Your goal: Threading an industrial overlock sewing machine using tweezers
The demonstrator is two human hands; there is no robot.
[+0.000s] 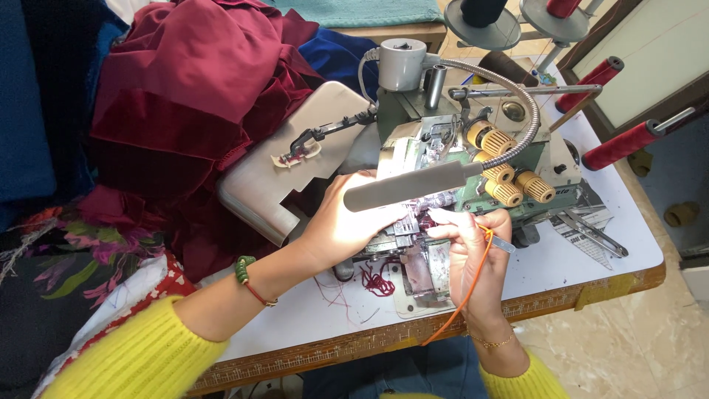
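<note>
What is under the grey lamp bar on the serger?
Under the lamp bar sit the left hand, the right hand's fingertips and dark red thread. The needle area itself is covered.

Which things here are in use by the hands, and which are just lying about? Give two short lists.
In use:
left hand on the overlock machine
right hand holding tweezers
lamp

Lying about:
maroon cloth
red spools
scissors
floral cloth
thread scraps
</note>
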